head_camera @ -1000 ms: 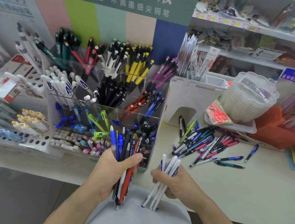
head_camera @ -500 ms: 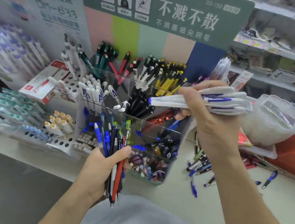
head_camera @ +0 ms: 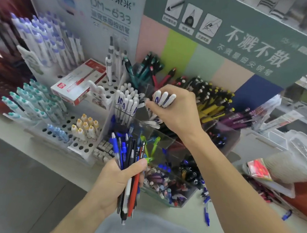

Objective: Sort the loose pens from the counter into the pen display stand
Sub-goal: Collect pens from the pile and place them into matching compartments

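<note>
While the right hand (head_camera: 175,109) grips white pens (head_camera: 164,98) above the clear display stand (head_camera: 167,145), beside matching pens, lowering them in comes next; the left hand (head_camera: 120,180) clutches mixed pens (head_camera: 130,162).

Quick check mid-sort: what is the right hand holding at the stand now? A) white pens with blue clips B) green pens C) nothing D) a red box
A: the right hand grips a bunch of white pens over the stand's compartment of matching white pens.
</note>
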### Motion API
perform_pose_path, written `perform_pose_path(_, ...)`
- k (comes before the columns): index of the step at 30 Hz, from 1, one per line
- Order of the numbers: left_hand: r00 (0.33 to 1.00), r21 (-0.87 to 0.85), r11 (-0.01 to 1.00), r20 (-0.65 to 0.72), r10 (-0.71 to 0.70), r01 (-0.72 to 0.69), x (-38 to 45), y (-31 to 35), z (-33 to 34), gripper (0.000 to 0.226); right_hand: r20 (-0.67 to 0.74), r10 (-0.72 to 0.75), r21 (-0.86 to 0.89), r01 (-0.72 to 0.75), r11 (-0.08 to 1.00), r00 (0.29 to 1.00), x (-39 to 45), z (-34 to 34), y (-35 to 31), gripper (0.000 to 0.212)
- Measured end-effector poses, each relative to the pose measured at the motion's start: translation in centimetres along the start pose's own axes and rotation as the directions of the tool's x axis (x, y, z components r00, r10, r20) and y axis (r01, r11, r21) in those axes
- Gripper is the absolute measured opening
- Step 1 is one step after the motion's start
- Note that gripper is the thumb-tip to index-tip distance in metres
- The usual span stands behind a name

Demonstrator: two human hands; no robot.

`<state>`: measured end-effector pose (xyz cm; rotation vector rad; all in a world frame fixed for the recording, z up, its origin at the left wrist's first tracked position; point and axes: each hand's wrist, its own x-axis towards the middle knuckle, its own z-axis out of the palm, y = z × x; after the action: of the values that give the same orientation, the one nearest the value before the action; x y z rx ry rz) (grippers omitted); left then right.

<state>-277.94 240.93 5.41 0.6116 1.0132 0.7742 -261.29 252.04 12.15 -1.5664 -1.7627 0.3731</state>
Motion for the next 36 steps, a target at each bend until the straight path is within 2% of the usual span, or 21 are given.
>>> perform_pose_path(2, 1.0, -0.007, 1.0, 0.014, -0.022, 0.022, 0.2, 0.2, 0.0, 0.024, -0.027, 0.018, 0.009, -0.018, 1.0, 0.999, -0.4, 0.0, -0.3, 0.02)
perform_pose_path(5, 0.998, 0.022, 0.999, 0.038, -0.041, 0.041, 0.5, 0.5, 0.1, 0.032, -0.125, -0.049, -0.089, 0.038, 0.995, 0.991, -1.1, -0.1, -0.4, 0.048)
perform_pose_path(7, 0.998, 0.05, 0.998, 0.058, -0.038, 0.036, 0.8, 0.8, 0.1, 0.033, -0.2, -0.098, -0.128, 0.073, 0.989, 0.975, -1.7, 0.0, -0.1, 0.059)
perform_pose_path(9, 0.996, 0.074, 0.997, 0.079, -0.031, 0.025, 1.0, 1.0, 0.1, 0.032, -0.268, -0.118, -0.112, 0.091, 0.99, 0.956, -2.1, 0.0, 0.3, 0.063)
perform_pose_path(12, 0.996, 0.086, 0.996, 0.091, -0.026, 0.018, 1.2, 1.1, 0.1, 0.03, -0.336, -0.175, -0.112, 0.145, 0.983, 0.925, -1.9, 0.1, 0.5, 0.057)
perform_pose_path(15, 0.996, 0.096, 0.995, 0.077, -0.044, 0.036, 1.2, 1.0, 0.3, 0.029, -0.212, -0.228, -0.145, 0.201, 0.969, 0.95, -0.5, 0.7, 0.5, 0.047)
perform_pose_path(18, 0.996, 0.089, 0.994, 0.056, -0.063, 0.058, 1.0, 0.8, 0.4, 0.033, -0.021, -0.298, -0.376, 0.269, 0.887, 0.954, -0.4, 1.5, 0.0, 0.045)
perform_pose_path(20, 0.997, 0.077, 0.995, 0.049, -0.064, 0.061, 0.8, 0.7, 0.3, 0.034, 0.067, -0.288, -0.397, 0.29, 0.87, 0.955, -1.3, 1.0, -0.4, 0.046)
perform_pose_path(21, 0.997, 0.072, 0.996, 0.051, -0.064, 0.06, 0.7, 0.7, 0.3, 0.035, 0.068, -0.29, -0.347, 0.295, 0.89, 0.955, -2.1, 0.4, -0.5, 0.044)
perform_pose_path(23, 0.995, 0.056, 0.997, 0.075, -0.066, 0.061, 0.5, 0.6, 0.1, 0.035, -0.037, -0.299, -0.222, 0.284, 0.933, 0.953, -4.1, -1.1, -0.7, 0.029)
perform_pose_path(24, 0.993, 0.046, 0.997, 0.095, -0.068, 0.064, 0.3, 0.6, 0.1, 0.033, -0.086, -0.266, -0.149, 0.251, 0.956, 0.96, -5.4, -1.8, -0.6, 0.019)
perform_pose_path(25, 0.99, 0.036, 0.997, 0.119, -0.071, 0.067, 0.1, 0.7, 0.2, 0.031, -0.074, -0.19, -0.058, 0.186, 0.981, 0.979, -6.8, -2.3, -0.5, 0.014)
perform_pose_path(27, 0.984, 0.035, 0.998, 0.171, -0.057, 0.051, -0.1, 0.6, 0.4, 0.025, 0.151, 0.012, 0.118, -0.03, 0.993, 0.988, -9.4, -2.9, -0.4, 0.02)
perform_pose_path(29, 0.976, 0.042, 0.998, 0.211, -0.045, 0.037, -0.5, 0.2, 1.0, 0.021, 0.374, 0.143, 0.168, -0.219, 0.961, 0.916, -11.4, -2.8, 0.3, 0.037)
perform_pose_path(30, 0.969, 0.032, 0.998, 0.24, -0.057, 0.051, -0.5, -0.2, 1.3, 0.027, 0.417, 0.182, 0.186, -0.28, 0.942, 0.89, -12.2, -2.8, 0.7, 0.042)
perform_pose_path(33, 0.926, -0.071, 0.977, 0.339, -0.164, 0.199, -1.0, -0.9, 2.0, 0.041, 0.401, 0.298, 0.297, -0.43, 0.853, 0.866, -13.8, -3.0, 1.4, 0.037)
perform_pose_path(36, 0.867, -0.184, 0.93, 0.454, -0.206, 0.318, -1.3, -1.5, 2.4, 0.046, 0.326, 0.383, 0.45, -0.498, 0.741, 0.864, -15.3, -3.2, 1.8, 0.032)
